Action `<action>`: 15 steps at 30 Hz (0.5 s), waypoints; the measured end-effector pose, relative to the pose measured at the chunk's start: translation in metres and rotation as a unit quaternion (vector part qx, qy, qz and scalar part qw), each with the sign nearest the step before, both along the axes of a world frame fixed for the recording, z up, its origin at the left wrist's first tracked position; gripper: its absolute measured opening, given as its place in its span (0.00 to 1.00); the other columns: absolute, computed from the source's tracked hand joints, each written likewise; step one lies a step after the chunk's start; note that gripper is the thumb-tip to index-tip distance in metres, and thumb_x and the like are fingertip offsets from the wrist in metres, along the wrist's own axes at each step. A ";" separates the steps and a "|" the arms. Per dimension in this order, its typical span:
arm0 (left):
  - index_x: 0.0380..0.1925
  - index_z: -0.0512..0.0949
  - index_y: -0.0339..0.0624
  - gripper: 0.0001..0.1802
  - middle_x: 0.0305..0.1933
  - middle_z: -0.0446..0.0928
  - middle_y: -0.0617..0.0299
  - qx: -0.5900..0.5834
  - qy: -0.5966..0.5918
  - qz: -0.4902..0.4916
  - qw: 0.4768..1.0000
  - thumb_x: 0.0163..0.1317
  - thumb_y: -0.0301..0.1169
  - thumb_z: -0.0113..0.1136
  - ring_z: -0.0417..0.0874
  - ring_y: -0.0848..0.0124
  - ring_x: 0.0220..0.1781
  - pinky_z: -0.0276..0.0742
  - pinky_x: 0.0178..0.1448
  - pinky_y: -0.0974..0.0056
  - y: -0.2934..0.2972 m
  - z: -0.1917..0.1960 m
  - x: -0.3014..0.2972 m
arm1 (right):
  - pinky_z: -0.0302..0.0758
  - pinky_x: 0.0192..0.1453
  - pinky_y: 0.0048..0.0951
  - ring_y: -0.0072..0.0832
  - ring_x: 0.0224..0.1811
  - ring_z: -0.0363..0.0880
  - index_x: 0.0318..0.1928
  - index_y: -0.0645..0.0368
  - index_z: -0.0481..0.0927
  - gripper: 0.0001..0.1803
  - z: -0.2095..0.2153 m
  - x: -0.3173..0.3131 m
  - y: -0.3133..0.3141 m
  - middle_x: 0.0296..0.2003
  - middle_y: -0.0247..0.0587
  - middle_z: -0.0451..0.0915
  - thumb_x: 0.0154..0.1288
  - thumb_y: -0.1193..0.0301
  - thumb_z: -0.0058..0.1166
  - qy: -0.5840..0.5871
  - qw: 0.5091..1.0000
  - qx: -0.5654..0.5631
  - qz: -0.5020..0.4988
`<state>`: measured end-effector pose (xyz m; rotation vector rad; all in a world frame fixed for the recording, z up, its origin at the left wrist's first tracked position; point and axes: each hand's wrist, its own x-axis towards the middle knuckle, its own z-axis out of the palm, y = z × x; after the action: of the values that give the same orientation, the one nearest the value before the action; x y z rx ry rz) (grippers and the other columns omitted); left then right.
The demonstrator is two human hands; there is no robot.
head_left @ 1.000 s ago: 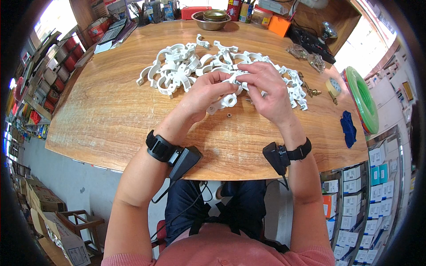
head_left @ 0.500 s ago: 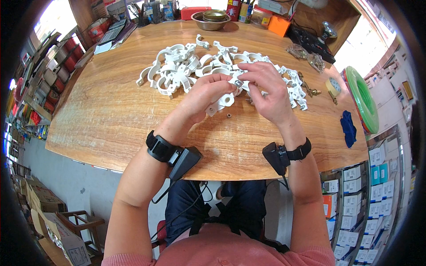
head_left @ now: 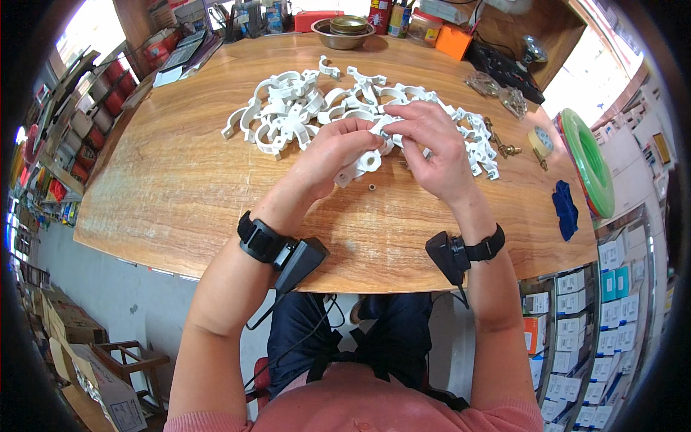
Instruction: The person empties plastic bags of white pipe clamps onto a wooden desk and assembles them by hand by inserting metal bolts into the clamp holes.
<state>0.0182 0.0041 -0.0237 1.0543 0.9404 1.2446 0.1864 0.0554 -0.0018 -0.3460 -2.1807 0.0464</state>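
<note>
My left hand (head_left: 338, 147) is closed on a white plastic pipe clamp (head_left: 369, 161), its thumb and fingers pinching one end. Below the thumb, a lug with a round hole shows. My right hand (head_left: 435, 147) bends over the far end of the same clamp, fingertips against it; whatever small part lies under those fingertips is hidden. Behind both hands spreads a heap of white pipe clamps (head_left: 288, 108), reaching right to several more fitted with metal screws (head_left: 491, 173). A small nut (head_left: 372, 187) lies on the wood just in front of the hands.
To the right are brass-coloured bolts (head_left: 508, 150), a tape roll (head_left: 540, 140), a blue cloth (head_left: 566, 209) and a green coil (head_left: 586, 162) at the table edge. Small bags of parts (head_left: 512, 101) and metal bowls (head_left: 342, 32) sit farther back. Each wrist wears a strapped black device.
The right fingertips have shifted slightly over the clamp's end, covering the metal piece that showed there before. The left hand keeps its grip, nearly still.
</note>
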 end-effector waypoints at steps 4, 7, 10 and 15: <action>0.34 0.72 0.39 0.11 0.31 0.74 0.66 0.004 0.004 0.014 1.000 0.51 0.30 0.54 0.71 0.81 0.28 0.64 0.29 0.78 0.003 -0.002 0.000 | 0.68 0.49 0.34 0.34 0.44 0.72 0.32 0.57 0.79 0.13 -0.002 0.002 0.004 0.38 0.38 0.78 0.44 0.82 0.47 0.007 1.000 -0.008 -0.001; 0.33 0.73 0.38 0.11 0.29 0.74 0.66 0.023 -0.002 0.020 1.000 0.50 0.31 0.56 0.70 0.82 0.27 0.61 0.27 0.78 0.002 0.003 0.006 | 0.68 0.49 0.33 0.35 0.44 0.72 0.31 0.58 0.78 0.12 0.001 0.003 0.001 0.38 0.38 0.78 0.43 0.82 0.47 0.016 1.000 0.004 0.001; 0.35 0.73 0.37 0.12 0.31 0.74 0.64 0.029 0.005 0.015 0.999 0.50 0.30 0.55 0.71 0.80 0.31 0.64 0.33 0.76 -0.002 0.005 0.007 | 0.68 0.48 0.34 0.34 0.43 0.72 0.30 0.57 0.78 0.12 -0.001 0.004 0.003 0.36 0.38 0.78 0.43 0.81 0.47 0.019 1.000 0.015 -0.004; 0.39 0.71 0.37 0.14 0.32 0.75 0.64 -0.001 -0.006 0.031 1.000 0.51 0.27 0.52 0.73 0.79 0.32 0.66 0.34 0.76 -0.004 0.005 0.001 | 0.66 0.51 0.34 0.35 0.46 0.71 0.32 0.58 0.77 0.13 -0.004 0.002 0.000 0.39 0.36 0.77 0.43 0.83 0.47 0.031 0.999 -0.008 -0.019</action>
<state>0.0190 0.0003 -0.0191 1.0213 0.9705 1.2992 0.1884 0.0558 -0.0062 -0.3899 -2.1125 0.0539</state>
